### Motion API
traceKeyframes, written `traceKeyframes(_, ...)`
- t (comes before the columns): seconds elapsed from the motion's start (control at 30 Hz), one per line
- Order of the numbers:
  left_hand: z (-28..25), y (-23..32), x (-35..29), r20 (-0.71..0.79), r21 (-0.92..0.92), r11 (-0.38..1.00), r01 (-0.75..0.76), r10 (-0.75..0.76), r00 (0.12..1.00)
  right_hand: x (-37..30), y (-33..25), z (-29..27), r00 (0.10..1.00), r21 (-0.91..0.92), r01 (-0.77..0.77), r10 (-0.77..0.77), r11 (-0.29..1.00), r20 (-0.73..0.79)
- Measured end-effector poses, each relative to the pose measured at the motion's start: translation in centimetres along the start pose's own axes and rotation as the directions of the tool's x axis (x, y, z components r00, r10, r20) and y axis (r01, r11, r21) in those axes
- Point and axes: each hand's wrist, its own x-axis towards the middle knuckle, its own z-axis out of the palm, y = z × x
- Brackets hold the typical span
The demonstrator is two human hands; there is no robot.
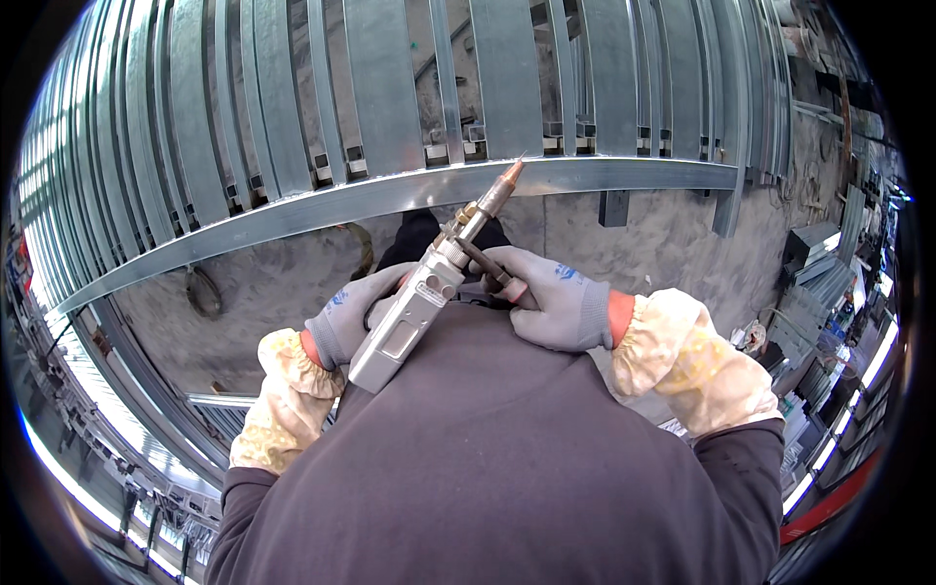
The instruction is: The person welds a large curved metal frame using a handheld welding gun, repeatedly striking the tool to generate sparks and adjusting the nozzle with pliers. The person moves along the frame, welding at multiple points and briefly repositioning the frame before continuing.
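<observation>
A hand-held welding gun (414,317) with a boxy silver body, a ribbed collar and a coppery pointed nozzle (512,174) lies slantwise in front of my chest. My left hand (356,310), in a grey glove, is closed around its body, with the fingers partly hidden behind it. My right hand (561,300), gloved likewise, grips a dark brown rod-like piece (494,268) that branches off the gun's neck. The nozzle tip points away from me and overlaps the upper edge of a long galvanized steel rail (624,174). Whether it touches the metal I cannot tell.
Beyond the rail run several parallel galvanized bars (385,78), with gaps and small square tube ends between them. A coiled cable (203,292) lies on the concrete floor (263,312) at the left. Stacked metal pieces (814,258) stand at the right.
</observation>
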Motion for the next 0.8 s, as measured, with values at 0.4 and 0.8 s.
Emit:
traceKeyframes(0.4, -1.2, -0.7, -0.8, -0.020, 0.436, 0.883, -0.176, 0.205, 0.979, -2.2, -4.2, -2.3, 0.937, -0.121, -0.291, 0.308, 0.949, 0.165)
traceKeyframes(0.8, -0.7, -0.5, -0.5, -0.003, 0.356, 0.918, -0.176, 0.189, 0.982, -2.3, -3.8, -1.5, 0.958, -0.131, -0.228, 0.246, 0.965, 0.145)
